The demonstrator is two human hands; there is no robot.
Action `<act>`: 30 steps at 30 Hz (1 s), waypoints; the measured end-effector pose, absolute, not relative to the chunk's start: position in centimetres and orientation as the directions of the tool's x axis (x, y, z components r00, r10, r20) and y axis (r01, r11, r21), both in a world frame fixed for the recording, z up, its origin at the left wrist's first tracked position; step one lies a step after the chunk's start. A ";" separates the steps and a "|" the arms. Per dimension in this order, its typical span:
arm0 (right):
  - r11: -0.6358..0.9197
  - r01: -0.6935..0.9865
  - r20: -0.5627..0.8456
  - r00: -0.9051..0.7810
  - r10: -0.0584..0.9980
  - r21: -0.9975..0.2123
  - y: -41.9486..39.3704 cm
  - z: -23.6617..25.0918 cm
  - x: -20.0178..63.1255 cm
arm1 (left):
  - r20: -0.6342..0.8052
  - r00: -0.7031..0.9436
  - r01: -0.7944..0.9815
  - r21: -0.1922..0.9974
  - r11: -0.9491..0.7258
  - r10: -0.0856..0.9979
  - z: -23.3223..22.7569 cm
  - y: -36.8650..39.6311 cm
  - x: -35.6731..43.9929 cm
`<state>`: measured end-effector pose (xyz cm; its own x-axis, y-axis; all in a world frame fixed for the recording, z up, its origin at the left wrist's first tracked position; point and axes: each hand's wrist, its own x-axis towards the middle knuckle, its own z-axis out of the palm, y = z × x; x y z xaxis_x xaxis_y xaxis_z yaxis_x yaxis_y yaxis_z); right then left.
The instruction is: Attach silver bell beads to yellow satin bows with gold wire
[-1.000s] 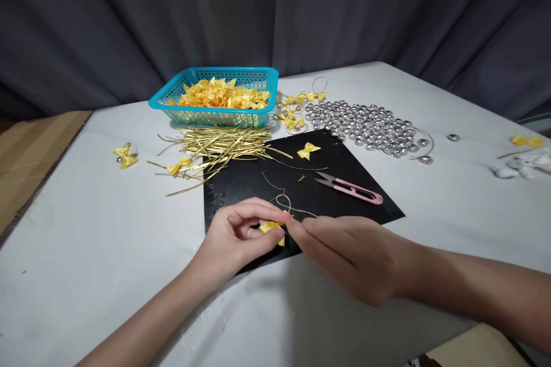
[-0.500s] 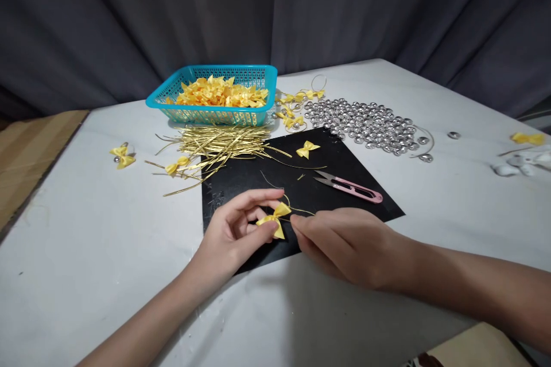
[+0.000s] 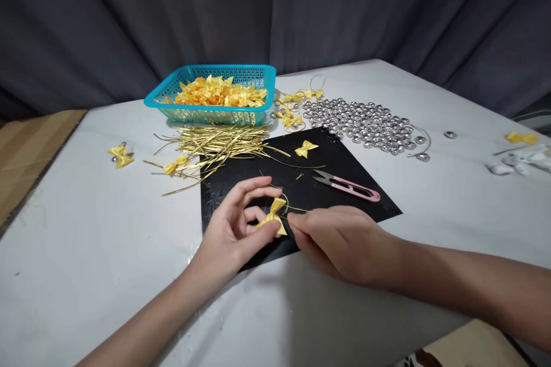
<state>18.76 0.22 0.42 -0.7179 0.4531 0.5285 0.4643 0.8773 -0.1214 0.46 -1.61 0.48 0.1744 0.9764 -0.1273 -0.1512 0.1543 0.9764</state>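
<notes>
Above the black mat [image 3: 241,178], my left hand [image 3: 239,221] pinches a yellow ribbon bow [image 3: 274,219] between thumb and fingers, its index finger raised over the bow. Close by on the right, my right hand [image 3: 344,241] is closed, thumb and finger together on a thin gold cord [image 3: 297,209] that runs from the bow. Its other fingers are curled out of sight. Pink-handled thread snips [image 3: 353,188] lie on the mat beyond my right hand. Another yellow bow [image 3: 306,149] rests near the mat's far edge.
A blue basket [image 3: 210,108] full of yellow bows stands at the back, with gold cords [image 3: 224,140] piled before it. Silver beads [image 3: 365,123] spread at the back right. A small white figure [image 3: 520,161] lies far right; a beaded bow [image 3: 121,156] lies left.
My left index finger has lifted slightly and the bow has turned and tilted in the fingers. My right hand has shifted a little left. The whole view has moved slightly.
</notes>
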 end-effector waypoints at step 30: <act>0.586 0.687 0.469 -0.384 0.795 -0.430 0.2 1.4 17.2 | -0.236 0.159 -0.056 0.967 0.248 0.959 0.7 -1.9 2.0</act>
